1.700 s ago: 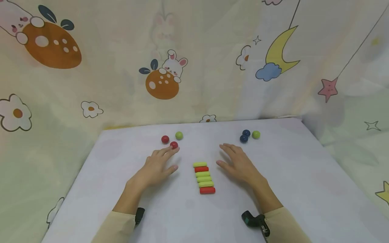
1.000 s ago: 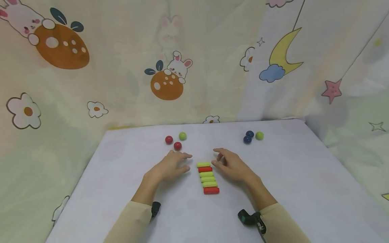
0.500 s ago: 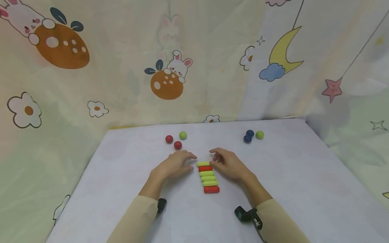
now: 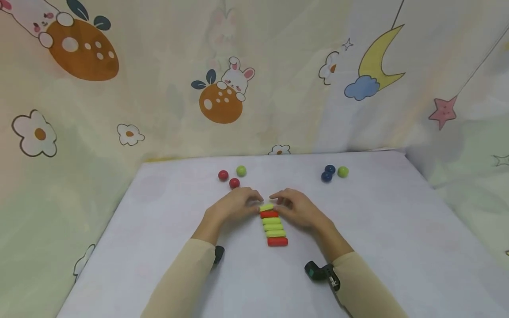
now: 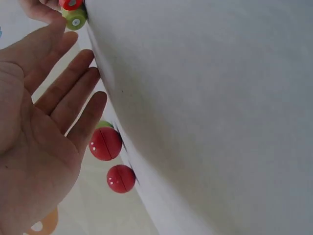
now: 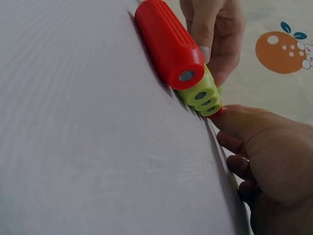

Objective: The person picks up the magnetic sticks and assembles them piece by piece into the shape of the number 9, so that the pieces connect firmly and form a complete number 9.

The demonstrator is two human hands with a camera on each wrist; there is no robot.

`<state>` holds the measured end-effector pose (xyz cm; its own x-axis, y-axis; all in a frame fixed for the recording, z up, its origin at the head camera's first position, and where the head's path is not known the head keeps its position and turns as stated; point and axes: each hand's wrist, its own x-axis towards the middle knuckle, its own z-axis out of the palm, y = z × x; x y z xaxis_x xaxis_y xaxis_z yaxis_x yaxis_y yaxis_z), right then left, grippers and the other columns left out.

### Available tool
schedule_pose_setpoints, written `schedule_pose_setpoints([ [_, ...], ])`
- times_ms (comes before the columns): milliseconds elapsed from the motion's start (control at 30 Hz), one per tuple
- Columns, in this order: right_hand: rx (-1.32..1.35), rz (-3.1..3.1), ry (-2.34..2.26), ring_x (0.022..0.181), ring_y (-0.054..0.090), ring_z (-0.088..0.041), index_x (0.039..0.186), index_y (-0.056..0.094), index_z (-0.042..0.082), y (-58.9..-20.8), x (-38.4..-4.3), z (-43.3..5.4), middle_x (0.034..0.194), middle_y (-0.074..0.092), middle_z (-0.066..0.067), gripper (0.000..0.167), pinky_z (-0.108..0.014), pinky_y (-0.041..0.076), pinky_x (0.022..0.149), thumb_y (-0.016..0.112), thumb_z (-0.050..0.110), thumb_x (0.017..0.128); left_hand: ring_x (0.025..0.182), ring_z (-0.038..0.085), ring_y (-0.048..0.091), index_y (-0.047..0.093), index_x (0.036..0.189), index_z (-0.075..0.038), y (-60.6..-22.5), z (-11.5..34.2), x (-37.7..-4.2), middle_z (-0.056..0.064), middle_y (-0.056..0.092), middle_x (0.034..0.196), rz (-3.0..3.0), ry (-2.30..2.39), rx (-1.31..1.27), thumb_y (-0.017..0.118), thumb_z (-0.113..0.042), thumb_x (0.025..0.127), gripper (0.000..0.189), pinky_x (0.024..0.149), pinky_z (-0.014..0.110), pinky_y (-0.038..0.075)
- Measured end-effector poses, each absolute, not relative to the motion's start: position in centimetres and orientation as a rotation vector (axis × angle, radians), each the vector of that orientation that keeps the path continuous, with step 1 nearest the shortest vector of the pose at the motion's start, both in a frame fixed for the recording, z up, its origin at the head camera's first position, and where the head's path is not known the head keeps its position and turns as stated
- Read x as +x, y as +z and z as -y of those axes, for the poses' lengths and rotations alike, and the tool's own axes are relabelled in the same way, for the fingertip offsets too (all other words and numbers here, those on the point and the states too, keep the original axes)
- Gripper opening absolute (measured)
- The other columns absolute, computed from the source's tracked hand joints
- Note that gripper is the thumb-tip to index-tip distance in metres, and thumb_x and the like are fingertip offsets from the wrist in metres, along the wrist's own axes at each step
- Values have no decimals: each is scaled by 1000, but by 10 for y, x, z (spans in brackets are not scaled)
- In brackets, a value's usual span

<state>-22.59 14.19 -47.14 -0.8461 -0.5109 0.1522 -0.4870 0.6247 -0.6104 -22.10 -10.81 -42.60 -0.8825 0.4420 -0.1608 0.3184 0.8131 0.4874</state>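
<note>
Several short magnetic rods lie side by side in a column, a red rod point(image 4: 277, 242) nearest me and yellow-green ones point(image 4: 274, 227) behind it. The farthest yellow-green rod point(image 4: 266, 207) sits askew between my hands, behind another red rod point(image 4: 269, 214). My right hand point(image 4: 300, 210) has its thumb at this rod's right end, fingers curled; the contact is partly hidden. My left hand point(image 4: 234, 206) brings its thumb tip right to the left end. In the left wrist view my left hand's fingers point(image 5: 73, 93) are extended, close to a yellow-green rod end point(image 5: 76, 19).
Two red balls point(image 4: 223, 176) and a green ball point(image 4: 241, 171) lie behind my left hand. Farther right are two dark blue balls point(image 4: 326, 176) beside another green ball point(image 4: 343, 172). A patterned cloth point(image 4: 167, 97) hangs behind the white table point(image 4: 159, 212).
Both hands have moved inward to the far end of the rod column. The farthest yellow-green rod has turned askew, its right end swinging away. The balls stay put; the head view has shifted slightly.
</note>
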Motion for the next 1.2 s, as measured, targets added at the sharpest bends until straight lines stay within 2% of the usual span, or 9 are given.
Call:
schedule_pose_setpoints([
  [300, -980, -2733, -1055, 100, 57, -13, 117, 73, 22, -462, -235, -130, 104, 64, 10, 22, -39, 50, 92, 71, 18, 96, 114, 18, 62, 73, 119, -22, -423, 105, -225, -3, 70, 118, -2838, 642, 561, 73, -24, 95, 24, 105, 41, 50],
  [667, -763, -2745, -1073, 97, 58, -13, 119, 72, 18, -466, -241, -126, 106, 63, 5, 23, -35, 51, 88, 72, 18, 96, 100, 14, 63, 74, 116, -25, -433, 99, -229, -7, 71, 106, -2873, 692, 485, 77, -26, 93, 24, 93, 37, 56],
  [833, -681, -2788, -1066, 96, 56, -16, 119, 71, 19, -466, -241, -126, 108, 62, 4, 23, -35, 49, 86, 71, 18, 96, 101, 15, 61, 72, 114, -24, -432, 90, -240, -6, 70, 108, -2855, 647, 514, 77, -26, 92, 22, 95, 38, 55],
  [1067, -582, -2806, -1112, 91, 54, -18, 119, 71, 20, -468, -245, -123, 106, 61, 2, 22, -33, 46, 78, 70, 20, 97, 109, 18, 60, 72, 114, -20, -428, 86, -252, -2, 69, 114, -2773, 735, 518, 73, -17, 95, 20, 103, 41, 51],
  [1200, -563, -2800, -1107, 88, 53, -18, 120, 70, 21, -467, -249, -124, 104, 60, 2, 22, -33, 45, 75, 69, 21, 98, 115, 18, 59, 71, 117, -23, -435, 89, -253, -3, 68, 119, -2704, 904, 451, 69, -17, 96, 22, 106, 42, 50],
])
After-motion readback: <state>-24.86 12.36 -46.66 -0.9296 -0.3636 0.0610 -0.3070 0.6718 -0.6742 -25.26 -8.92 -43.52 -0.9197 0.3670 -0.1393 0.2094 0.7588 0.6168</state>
